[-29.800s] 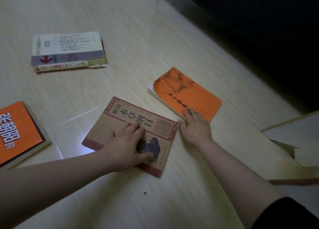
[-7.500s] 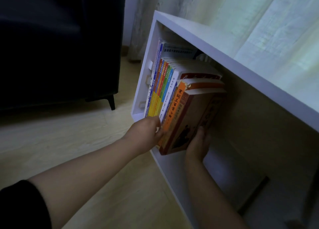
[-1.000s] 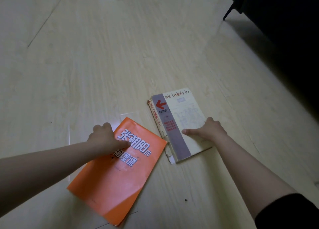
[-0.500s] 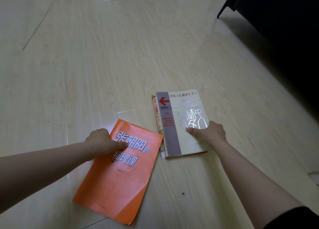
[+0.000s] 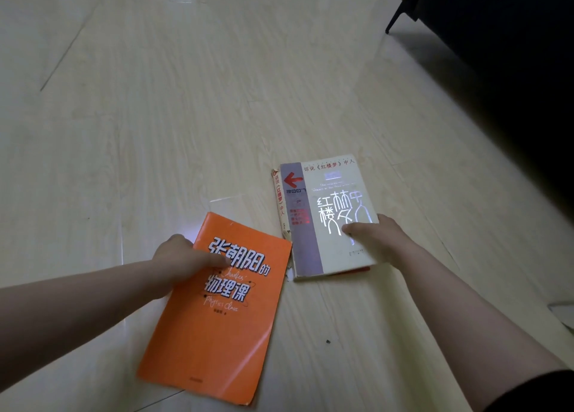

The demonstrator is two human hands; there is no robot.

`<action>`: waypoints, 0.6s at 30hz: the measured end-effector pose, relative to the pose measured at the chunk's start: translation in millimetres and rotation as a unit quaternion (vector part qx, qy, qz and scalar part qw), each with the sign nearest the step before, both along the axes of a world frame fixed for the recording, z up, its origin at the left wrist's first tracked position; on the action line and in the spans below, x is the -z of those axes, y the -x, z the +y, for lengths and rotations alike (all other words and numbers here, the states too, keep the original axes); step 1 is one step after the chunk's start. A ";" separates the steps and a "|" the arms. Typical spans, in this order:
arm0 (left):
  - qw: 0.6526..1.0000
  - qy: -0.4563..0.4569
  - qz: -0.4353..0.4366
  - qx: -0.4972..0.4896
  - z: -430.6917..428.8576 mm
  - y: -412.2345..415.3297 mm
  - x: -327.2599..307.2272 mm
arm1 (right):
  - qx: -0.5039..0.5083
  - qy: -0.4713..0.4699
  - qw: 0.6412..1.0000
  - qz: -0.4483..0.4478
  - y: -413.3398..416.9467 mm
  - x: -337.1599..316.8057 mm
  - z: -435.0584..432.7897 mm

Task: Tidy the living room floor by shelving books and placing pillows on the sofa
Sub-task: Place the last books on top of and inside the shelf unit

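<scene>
Left hand [image 5: 183,258] grasps orange book [image 5: 214,327] by its edge, thumb on cover. Right hand [image 5: 375,234] likewise grasps cream book [image 5: 329,212]. Both lie on floor [image 5: 186,101].

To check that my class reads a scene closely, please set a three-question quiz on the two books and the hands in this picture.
1. True or false: the orange book lies on top of the white book.
2. The left hand grips the orange book. What does the right hand grip? A. the white book B. a pillow C. nothing
3. Fill in: both books lie on the ____.

Key: 1. False; they lie side by side. 2. A. 3. floor.
</scene>
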State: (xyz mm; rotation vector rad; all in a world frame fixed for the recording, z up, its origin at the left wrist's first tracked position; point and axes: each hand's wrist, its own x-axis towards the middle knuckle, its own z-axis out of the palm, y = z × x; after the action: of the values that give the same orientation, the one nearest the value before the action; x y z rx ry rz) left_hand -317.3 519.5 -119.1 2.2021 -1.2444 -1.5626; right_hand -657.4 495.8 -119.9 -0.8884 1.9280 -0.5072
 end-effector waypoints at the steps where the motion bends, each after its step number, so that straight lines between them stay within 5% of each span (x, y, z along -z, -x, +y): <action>1: 1.000 0.003 0.007 -0.001 1.0 -1.7 0.9 | 0.005 -0.006 1.000 -0.012 -1.4 -0.4 1.1; 18: 0.996 0.009 0.078 -0.043 12.2 -8.2 -7.8 | 0.039 -0.034 0.992 -0.114 -13.5 -15.1 5.2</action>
State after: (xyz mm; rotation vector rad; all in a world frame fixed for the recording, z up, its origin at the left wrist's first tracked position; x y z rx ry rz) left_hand -309.1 531.7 -111.2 2.0484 -1.1003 -1.6483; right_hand -643.9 500.9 -104.8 -0.6834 1.7645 -0.5610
